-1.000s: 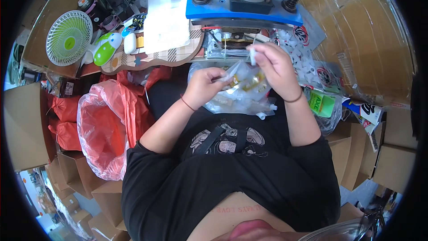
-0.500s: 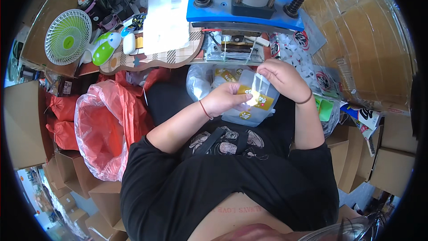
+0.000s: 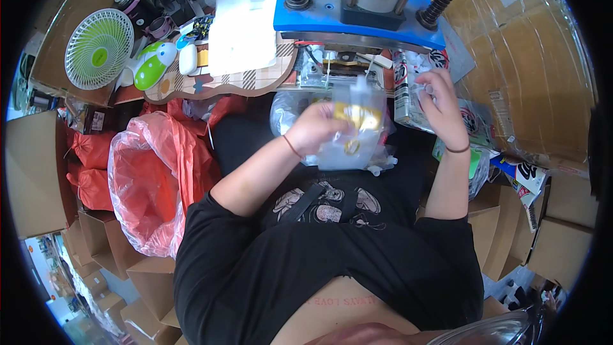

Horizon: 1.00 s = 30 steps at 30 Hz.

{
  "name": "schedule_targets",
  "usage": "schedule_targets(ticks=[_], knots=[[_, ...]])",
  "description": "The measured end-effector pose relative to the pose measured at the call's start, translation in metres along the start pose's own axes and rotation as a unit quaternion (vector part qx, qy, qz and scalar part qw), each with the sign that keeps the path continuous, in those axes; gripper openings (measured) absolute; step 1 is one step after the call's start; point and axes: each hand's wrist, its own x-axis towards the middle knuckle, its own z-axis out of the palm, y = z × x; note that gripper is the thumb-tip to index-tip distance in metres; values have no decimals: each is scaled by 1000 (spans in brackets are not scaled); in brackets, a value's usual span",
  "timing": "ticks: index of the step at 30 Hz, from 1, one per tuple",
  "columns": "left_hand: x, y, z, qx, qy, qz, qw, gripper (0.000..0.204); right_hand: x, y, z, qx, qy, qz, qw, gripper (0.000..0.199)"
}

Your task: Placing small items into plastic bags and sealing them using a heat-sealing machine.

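My left hand holds up a clear plastic pouch with small gold rings inside, in front of my chest. My right hand is off to the right, its fingers curled at a stack of printed white packets beside the press; whether it grips one I cannot tell. A crumpled clear bag lies in my lap behind the pouch. Above both hands stands a blue-topped press machine with metal posts.
A red plastic bag gapes open at my left, with cardboard boxes around it. On the wooden bench sit a green-and-white fan, a white mouse and a white plastic tray. More boxes and clear sheeting stand at right.
Both hands were together on the pouch. Now the right hand has let go and moved right to the packets, while the left hand alone keeps the pouch raised.
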Motion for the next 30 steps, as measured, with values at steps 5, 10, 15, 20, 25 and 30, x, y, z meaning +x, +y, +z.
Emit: schedule_targets(ticks=[5,10,15,20,25,30], knots=[[32,37,-21,-53,27,43,997,25,-20,-9,15,118,-70,100,985,26],[33,36,-31,-52,70,-7,996,32,-30,-24,21,96,-124,127,979,24],[12,62,-108,491,417,375,667,55,-33,-22,16,112,-95,136,980,21],[-32,62,-133,811,303,354,354,51,-24,-31,22,42,-36,54,997,19],[-46,27,-130,679,303,336,578,34,-15,-38,36,62,-22,36,997,17],[-54,26,-67,307,224,212,901,19,6,-69,48,116,-159,-17,980,17]])
